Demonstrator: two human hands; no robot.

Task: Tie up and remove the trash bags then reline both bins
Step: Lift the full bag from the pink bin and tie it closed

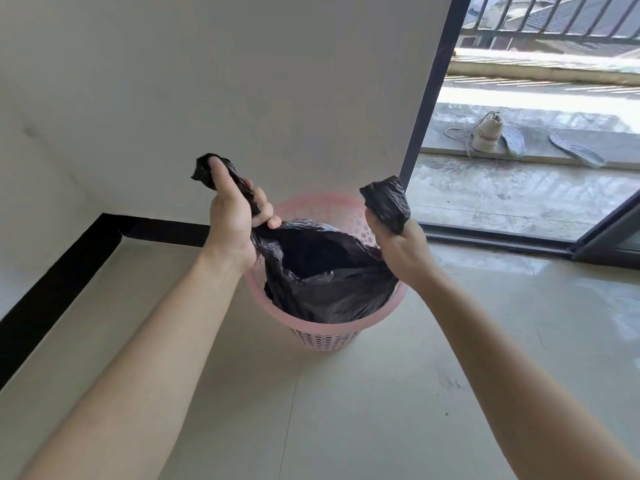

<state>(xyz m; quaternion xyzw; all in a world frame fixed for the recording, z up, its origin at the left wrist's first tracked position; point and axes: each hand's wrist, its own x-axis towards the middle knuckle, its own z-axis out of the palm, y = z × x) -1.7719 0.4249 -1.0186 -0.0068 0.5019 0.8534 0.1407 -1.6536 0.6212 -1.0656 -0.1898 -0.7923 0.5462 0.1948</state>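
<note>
Our left fingers (265, 211) are curled tight round one gathered corner of the black trash bag (329, 282), with the thumb laid along the twisted plastic and a short tail sticking out above the fist. Our right fingers (373, 223) close the same way on the opposite corner, and its crumpled end pokes up over the knuckles. We judge that the corners are drawn up and apart to make two ears long enough to cross and knot; this is the tying step, with no knot made yet. The left hand (232, 220) hangs above the left rim of the pink bin (325, 336) and the right hand (401, 247) above its right rim. Between them the bag's mouth gapes while its body sits down inside the bin. What it holds is too dark to tell.

The bin stands on a pale, smooth floor (346, 410), glossy to the bin's right where daylight falls. Behind the bin rises a plain white wall (242, 81), with a black skirting (52, 289) running off to the bin's left. Behind and to the right of the bin, a dark-framed sliding door (427, 98) opens on a balcony (519, 195) — a shoe (488, 135) and two insoles (576, 148) lie out there. No second bin is in view.
</note>
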